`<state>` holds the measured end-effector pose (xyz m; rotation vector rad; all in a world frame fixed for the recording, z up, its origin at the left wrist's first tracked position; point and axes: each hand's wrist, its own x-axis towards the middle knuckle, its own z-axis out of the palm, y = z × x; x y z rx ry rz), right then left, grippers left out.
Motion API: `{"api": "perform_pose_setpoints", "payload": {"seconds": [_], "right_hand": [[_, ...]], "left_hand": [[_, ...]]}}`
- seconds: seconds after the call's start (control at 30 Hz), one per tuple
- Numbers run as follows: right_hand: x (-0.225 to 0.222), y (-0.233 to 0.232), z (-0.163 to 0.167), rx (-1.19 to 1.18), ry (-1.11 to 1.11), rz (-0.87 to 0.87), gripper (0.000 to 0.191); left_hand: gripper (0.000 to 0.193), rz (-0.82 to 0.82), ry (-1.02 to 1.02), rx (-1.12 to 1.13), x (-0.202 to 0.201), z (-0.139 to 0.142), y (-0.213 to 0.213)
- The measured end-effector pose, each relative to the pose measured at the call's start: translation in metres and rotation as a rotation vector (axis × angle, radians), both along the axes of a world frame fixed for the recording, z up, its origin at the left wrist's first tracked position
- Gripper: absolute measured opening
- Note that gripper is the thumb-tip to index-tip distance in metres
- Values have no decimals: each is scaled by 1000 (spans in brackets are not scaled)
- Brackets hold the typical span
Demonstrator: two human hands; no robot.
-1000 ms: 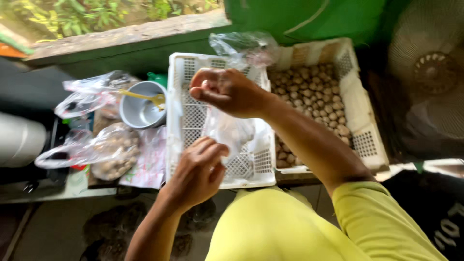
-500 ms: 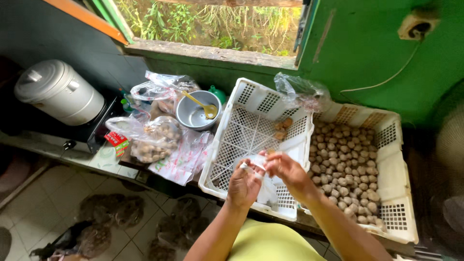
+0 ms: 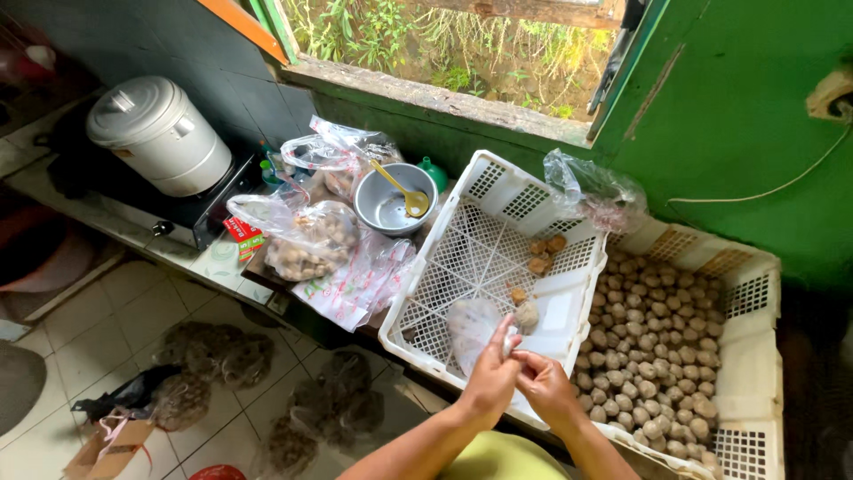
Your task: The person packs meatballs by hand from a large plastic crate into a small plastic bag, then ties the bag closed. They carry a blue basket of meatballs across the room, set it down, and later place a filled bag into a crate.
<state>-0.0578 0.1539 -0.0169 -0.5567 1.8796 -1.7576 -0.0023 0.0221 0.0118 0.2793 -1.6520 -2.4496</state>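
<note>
My left hand [image 3: 490, 380] and my right hand [image 3: 544, 384] meet over the near edge of a white slotted crate [image 3: 462, 240]. Both pinch the neck of a small clear plastic bag [image 3: 471, 325] that hangs into the crate. A few brown balls [image 3: 542, 253] lie loose on the crate's floor. To the right, a second white crate [image 3: 755, 293] is filled with several brown balls [image 3: 657, 329].
A grey bowl [image 3: 388, 201] with a yellow spoon [image 3: 407, 197] stands left of the crate, beside filled clear bags [image 3: 302, 240]. A white lidded pot [image 3: 160, 135] sits on a black stove at left. More bags [image 3: 209, 356] lie on the tiled floor. An open window is behind.
The view has swung from the crates up close to a wider look at the counter. My hands have come down from apart over the crate to meet at the bag's neck at its near edge.
</note>
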Motion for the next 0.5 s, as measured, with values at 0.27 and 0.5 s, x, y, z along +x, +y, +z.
{"api": "perform_pose_setpoints", "payload": {"seconds": [0.27, 0.5], "right_hand": [[-29, 4, -14, -64, -229, 198, 22], [-47, 8, -5, -66, -251, 192, 17]], "left_hand": [[29, -363, 39, -1616, 25, 104, -42], [24, -300, -55, -432, 8, 54, -75]]}}
